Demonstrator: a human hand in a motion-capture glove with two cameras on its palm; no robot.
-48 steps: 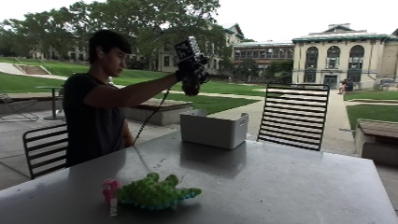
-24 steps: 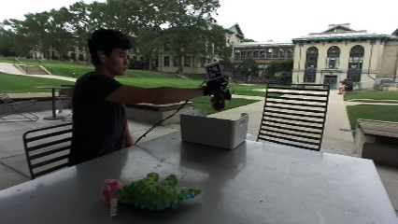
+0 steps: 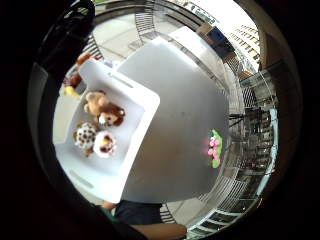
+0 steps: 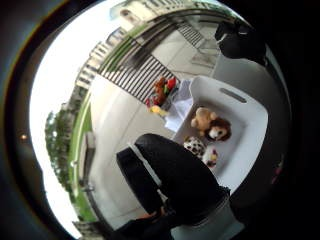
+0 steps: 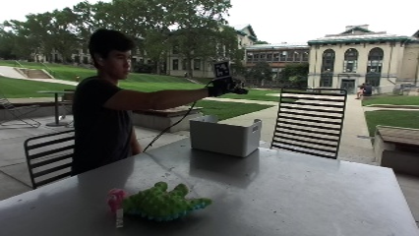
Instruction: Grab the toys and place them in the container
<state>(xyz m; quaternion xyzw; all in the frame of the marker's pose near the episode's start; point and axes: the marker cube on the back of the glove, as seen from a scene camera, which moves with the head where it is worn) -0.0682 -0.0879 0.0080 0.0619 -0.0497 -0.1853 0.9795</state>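
Note:
A white container point(image 5: 224, 136) stands at the table's far side. My gloved right hand point(image 5: 225, 87) hovers above it on an outstretched arm, fingers spread, with nothing in the palm. Looking down from the palm, a brown plush animal point(image 3: 105, 111), a spotted toy point(image 3: 84, 134) and a third small plush point(image 3: 105, 144) lie inside the container point(image 3: 137, 135). A red, green and yellow toy point(image 4: 161, 92) shows just beyond the container's corner; what it rests on I cannot tell. Near the table's front edge lies a green plush toy point(image 5: 164, 201) with a pink piece point(image 5: 116, 199) beside it.
The grey table point(image 5: 294, 191) stretches between the container and the green toy. A black slatted chair point(image 5: 309, 123) stands behind the table's far edge, and another chair point(image 5: 49, 157) is behind the person.
The hand has come down from high above the person's shoulder and moved out over the container. The green toy has stayed where it was.

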